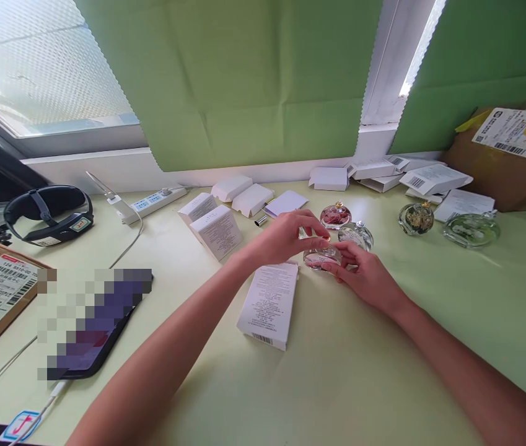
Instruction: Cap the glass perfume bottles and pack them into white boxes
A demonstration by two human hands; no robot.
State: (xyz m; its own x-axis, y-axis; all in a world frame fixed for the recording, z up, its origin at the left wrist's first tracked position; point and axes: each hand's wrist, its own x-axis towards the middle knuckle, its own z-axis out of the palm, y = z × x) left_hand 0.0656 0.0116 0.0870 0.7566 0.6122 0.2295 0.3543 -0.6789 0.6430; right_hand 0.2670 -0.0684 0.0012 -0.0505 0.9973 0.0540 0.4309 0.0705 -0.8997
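I see both hands on a small glass bottle (322, 256) on the table (346, 371). My left hand (285, 236) comes down on top of the bottle, with its fingers bent around the top part. My right hand (367, 275) holds the bottle from the side, fingers curled close around it. So both hands hold the same bottle. It sits low on the table, or just above it; I cannot tell which.

A long white box (269, 303) lies flat just beside the bottle, on the near left side. Just behind the bottle are two more round bottles, a pink one (335, 215) and a clear one (356, 235). The clear one is very near my right fingers. Well off to the right of the bottle are a yellow bottle (416, 218) and a green one (471, 229).

To the far left of the bottle stand two small white boxes (216, 230). A phone (90, 334) lies well to the left, nearer to me. A brown box (504, 161) sits far off to the right, by the wall.
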